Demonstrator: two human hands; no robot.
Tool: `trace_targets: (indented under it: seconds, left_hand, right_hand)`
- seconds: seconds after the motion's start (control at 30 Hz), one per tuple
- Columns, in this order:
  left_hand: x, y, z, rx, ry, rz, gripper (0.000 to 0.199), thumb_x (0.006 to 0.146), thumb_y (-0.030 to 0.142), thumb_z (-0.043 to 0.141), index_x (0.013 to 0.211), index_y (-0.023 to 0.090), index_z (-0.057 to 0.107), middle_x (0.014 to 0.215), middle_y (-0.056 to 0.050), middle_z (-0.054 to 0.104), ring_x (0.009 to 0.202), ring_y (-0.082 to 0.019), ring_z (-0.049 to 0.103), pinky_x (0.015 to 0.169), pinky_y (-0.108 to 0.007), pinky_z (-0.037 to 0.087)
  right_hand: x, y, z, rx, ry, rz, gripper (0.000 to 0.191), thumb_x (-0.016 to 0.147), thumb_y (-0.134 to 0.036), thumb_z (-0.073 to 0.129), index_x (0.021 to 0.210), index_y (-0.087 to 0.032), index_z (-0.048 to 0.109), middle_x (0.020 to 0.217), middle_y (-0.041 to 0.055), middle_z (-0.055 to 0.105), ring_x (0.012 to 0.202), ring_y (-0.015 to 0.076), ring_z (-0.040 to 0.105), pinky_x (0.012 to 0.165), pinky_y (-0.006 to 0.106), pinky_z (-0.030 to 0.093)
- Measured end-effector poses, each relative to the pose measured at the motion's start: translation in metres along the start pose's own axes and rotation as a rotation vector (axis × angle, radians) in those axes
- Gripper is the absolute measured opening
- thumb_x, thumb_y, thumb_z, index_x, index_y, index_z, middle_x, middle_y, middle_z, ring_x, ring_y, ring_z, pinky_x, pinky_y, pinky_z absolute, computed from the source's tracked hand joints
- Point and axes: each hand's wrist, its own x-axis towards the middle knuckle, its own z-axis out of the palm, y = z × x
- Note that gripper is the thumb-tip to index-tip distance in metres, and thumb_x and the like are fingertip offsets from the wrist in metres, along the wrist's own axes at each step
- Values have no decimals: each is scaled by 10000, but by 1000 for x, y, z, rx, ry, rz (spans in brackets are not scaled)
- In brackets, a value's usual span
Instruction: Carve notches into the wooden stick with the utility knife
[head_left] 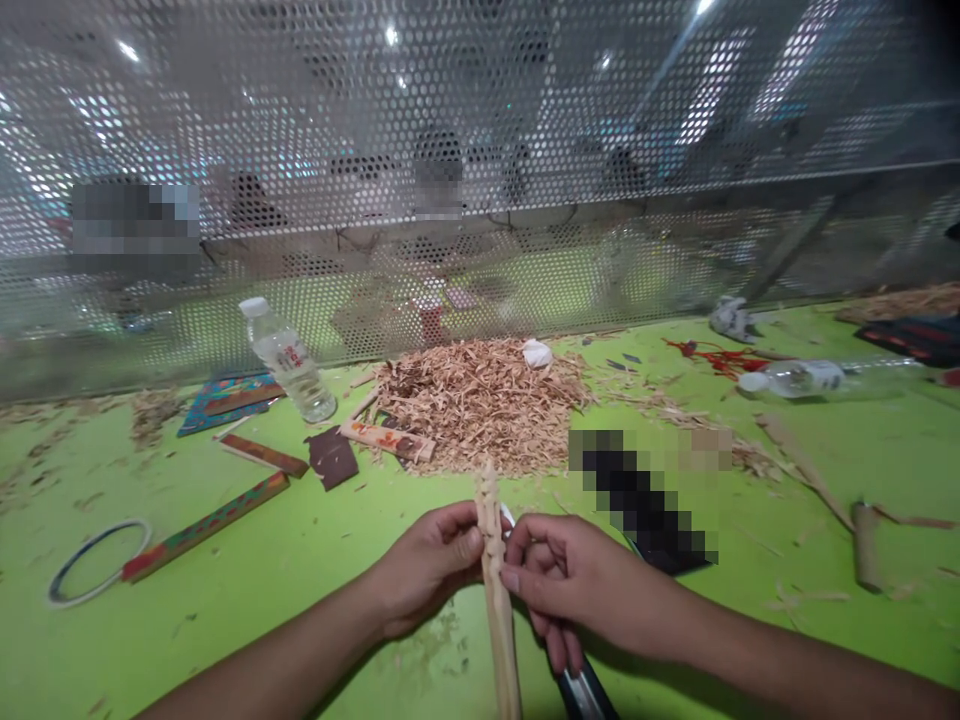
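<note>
Gripping a notched, probably wooden stick (498,600)

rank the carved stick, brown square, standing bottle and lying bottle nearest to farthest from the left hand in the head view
From the left hand:
1. carved stick, held in it
2. brown square, ahead and to the left
3. standing bottle, just beyond the square, also left
4. lying bottle, far over on the right

It looks like a woodcarving workshop: shavings (480,410) heaped on the surface (247,570) at twelve o'clock, notched stick (500,630) at six.
</note>
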Motion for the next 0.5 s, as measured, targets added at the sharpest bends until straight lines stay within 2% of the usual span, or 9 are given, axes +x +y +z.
trace_targets:
  seconds: [0.2,0.33,0.5]
  left_hand:
    - [0,-1,-1,-10,3,-7,531,698,480,1002,1103,173,848,1007,-97,822,905,-210,735,901,-330,522]
    - [0,0,-1,-10,-4,-10,524,723,483,987,1104,153,845,1004,-108,822,898,-207,734,888,-318,517]
    - [0,0,-2,-16,1,-11,559,725,482,987,1156,161,836,1054,-114,824,953,-216,733,933,-332,521]
  right_hand:
    - [1,-2,1,45,-9,14,485,794,-570,876,896,-219,556,547,-83,674,345,101,610,350,169,481]
    - [2,-8,-2,122,-82,29,493,773,-584,871,874,-218,557,528,-65,681,310,109,589,319,165,431]
    - [2,-13,-9,218,-172,11,486,729,-531,900,917,-195,605,491,-60,660,299,110,556,319,183,458]
